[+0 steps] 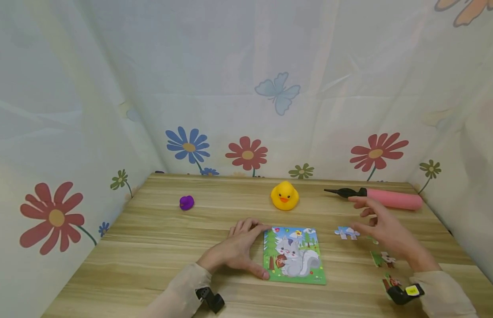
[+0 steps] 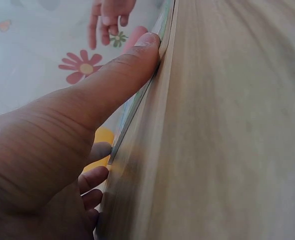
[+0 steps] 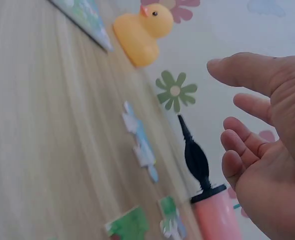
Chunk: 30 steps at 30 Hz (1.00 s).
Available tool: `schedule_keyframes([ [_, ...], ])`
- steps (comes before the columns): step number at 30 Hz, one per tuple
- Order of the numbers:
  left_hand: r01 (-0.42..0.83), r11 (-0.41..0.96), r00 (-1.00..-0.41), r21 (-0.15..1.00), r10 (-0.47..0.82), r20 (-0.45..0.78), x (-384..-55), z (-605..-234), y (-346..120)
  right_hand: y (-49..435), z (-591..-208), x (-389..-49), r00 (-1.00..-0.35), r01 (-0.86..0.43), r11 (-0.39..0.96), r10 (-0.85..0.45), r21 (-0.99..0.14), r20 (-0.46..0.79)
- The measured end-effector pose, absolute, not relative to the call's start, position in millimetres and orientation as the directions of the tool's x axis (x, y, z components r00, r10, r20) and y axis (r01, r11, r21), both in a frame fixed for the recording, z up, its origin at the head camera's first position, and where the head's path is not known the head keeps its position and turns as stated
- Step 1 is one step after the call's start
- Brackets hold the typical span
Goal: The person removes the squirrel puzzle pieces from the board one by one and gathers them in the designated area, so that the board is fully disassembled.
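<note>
one squirrel picture (image 1: 295,258) lies on the desk (image 1: 151,238), its left edge touched by one widely spread left hand (image 1: 239,249); one right hand (image 1: 383,226), loosely bent and empty, hovers near several puzzle pieces (image 1: 347,232) (at least three). behind: one pink pump (image 1: 395,199), one yellow duck (image 1: 284,196), one purple toy (image 1: 186,202).

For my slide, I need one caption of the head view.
Left hand touching a squirrel picture, right hand near loose puzzle pieces, with a yellow duck and pink pump beyond.
</note>
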<state>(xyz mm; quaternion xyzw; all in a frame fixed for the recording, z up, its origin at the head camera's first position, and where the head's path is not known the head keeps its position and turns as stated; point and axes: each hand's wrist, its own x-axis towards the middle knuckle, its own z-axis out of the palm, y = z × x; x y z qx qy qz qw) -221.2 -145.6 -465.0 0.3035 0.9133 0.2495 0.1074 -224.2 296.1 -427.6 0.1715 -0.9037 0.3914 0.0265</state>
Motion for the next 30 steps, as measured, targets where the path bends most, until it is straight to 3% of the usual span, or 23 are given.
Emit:
schedule_keyframes([
  [17,0.499,0.691,-0.793,0.523,0.607,-0.045,-221.8,-466.4,-145.4,246.5,-391.4,-207.8,-0.870,-0.485,0.493,-0.352,-0.722,0.345],
  [30,0.491,0.687,-0.793,0.536,0.607,-0.050,-221.3,-463.9,-145.5,202.2,-410.3,-199.3,-0.894,-0.409,0.452,-0.373,-0.792,0.249],
])
